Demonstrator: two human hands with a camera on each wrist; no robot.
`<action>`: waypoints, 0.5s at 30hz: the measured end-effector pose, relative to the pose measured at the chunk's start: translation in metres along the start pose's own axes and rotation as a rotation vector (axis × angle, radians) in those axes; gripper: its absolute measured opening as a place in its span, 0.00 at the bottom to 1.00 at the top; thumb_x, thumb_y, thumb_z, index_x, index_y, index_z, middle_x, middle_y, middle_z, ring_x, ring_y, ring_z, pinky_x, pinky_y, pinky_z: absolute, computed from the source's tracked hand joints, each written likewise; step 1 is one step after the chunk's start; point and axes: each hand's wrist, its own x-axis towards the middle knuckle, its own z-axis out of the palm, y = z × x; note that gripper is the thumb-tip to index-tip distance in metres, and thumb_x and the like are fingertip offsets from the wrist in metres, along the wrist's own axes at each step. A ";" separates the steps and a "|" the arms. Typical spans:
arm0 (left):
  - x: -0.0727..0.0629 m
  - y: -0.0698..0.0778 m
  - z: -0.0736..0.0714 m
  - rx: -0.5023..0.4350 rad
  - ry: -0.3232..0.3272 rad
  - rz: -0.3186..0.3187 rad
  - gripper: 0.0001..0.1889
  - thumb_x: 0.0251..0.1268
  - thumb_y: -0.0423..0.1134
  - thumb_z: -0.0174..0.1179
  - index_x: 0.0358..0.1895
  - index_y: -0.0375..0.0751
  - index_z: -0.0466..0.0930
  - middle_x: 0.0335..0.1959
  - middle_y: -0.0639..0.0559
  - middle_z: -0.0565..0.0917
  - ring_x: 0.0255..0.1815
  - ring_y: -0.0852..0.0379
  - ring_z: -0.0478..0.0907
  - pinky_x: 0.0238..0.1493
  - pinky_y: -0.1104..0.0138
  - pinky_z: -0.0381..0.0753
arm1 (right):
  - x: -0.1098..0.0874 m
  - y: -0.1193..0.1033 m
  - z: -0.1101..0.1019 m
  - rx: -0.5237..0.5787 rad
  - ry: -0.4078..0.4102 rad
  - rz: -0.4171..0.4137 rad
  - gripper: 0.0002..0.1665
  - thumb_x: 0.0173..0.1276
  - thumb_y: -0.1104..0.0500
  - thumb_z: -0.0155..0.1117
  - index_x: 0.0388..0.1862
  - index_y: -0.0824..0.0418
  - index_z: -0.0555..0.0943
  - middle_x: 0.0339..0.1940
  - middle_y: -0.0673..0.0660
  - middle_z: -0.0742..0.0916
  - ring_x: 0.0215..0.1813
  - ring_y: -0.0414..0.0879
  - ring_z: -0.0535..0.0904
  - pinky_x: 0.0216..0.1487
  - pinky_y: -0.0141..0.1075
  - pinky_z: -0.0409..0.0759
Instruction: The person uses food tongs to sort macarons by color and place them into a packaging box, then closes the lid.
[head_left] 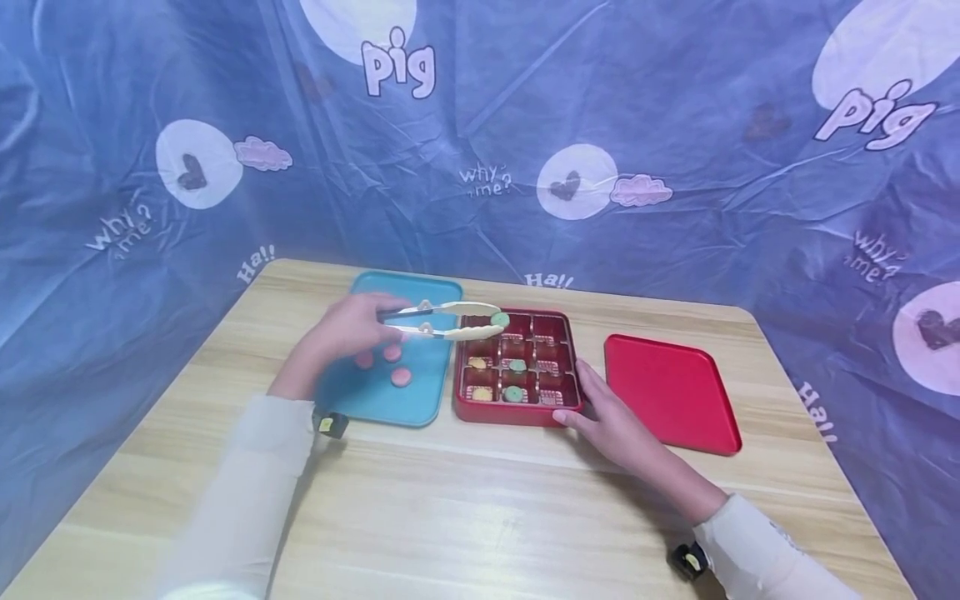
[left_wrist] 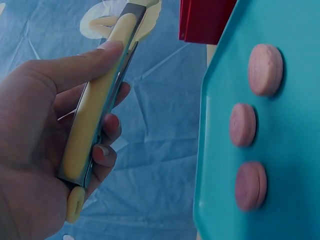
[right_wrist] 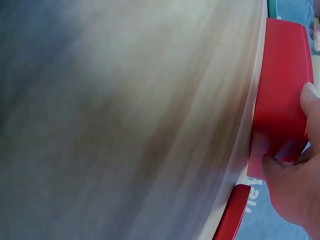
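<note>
My left hand point(head_left: 352, 323) grips a pair of cream-tipped tongs point(left_wrist: 100, 100), its thumb on one handle and fingers round the other. Between the tong tips is a green macaron point(head_left: 500, 319), held over the back row of the red box point(head_left: 517, 413). Inside that divided box lie two green macarons point(head_left: 513, 394) and two yellow macarons point(head_left: 482, 393), in the middle and front rows. At the box's front right corner, my right hand point(head_left: 611, 421) holds the side, thumb on the front wall. Several pink macarons point(left_wrist: 265, 70) lie on the blue tray point(head_left: 420, 400) beneath my left arm.
A red lid point(head_left: 671, 392) lies to the right of the box on the wooden table point(head_left: 480, 517). Behind the table hangs a blue printed cloth point(head_left: 450, 225). Each wrist carries a small black camera point(head_left: 330, 423).
</note>
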 end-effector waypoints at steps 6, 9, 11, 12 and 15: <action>0.014 0.005 0.010 0.036 0.013 0.056 0.32 0.62 0.48 0.70 0.70 0.65 0.73 0.65 0.55 0.76 0.26 0.39 0.84 0.18 0.54 0.81 | -0.001 -0.003 0.001 0.000 -0.005 0.013 0.61 0.66 0.39 0.69 0.85 0.53 0.43 0.84 0.58 0.55 0.83 0.59 0.52 0.75 0.60 0.64; 0.017 0.008 0.013 0.059 0.013 0.039 0.32 0.62 0.50 0.70 0.70 0.68 0.72 0.66 0.57 0.76 0.25 0.42 0.84 0.17 0.54 0.80 | -0.001 -0.003 0.002 0.001 -0.003 0.020 0.61 0.66 0.39 0.68 0.85 0.53 0.43 0.84 0.58 0.55 0.83 0.59 0.51 0.75 0.60 0.63; 0.019 0.010 0.014 0.060 0.004 0.028 0.32 0.62 0.51 0.70 0.71 0.69 0.71 0.66 0.57 0.76 0.25 0.42 0.84 0.18 0.53 0.81 | -0.001 -0.004 0.002 0.001 -0.001 0.023 0.60 0.66 0.39 0.68 0.85 0.53 0.43 0.85 0.58 0.55 0.83 0.59 0.51 0.75 0.60 0.63; 0.020 0.011 0.014 0.059 -0.002 0.022 0.33 0.62 0.51 0.69 0.71 0.69 0.71 0.66 0.56 0.76 0.25 0.41 0.84 0.19 0.52 0.82 | -0.001 -0.004 0.002 -0.001 0.001 0.020 0.61 0.67 0.39 0.68 0.85 0.54 0.43 0.84 0.58 0.55 0.83 0.59 0.51 0.75 0.61 0.63; 0.024 0.014 0.015 0.054 -0.015 0.007 0.33 0.63 0.51 0.69 0.71 0.70 0.71 0.66 0.57 0.75 0.26 0.40 0.86 0.24 0.48 0.84 | -0.002 -0.005 0.001 -0.003 0.006 0.026 0.61 0.66 0.38 0.68 0.85 0.54 0.43 0.84 0.58 0.55 0.83 0.59 0.52 0.75 0.60 0.63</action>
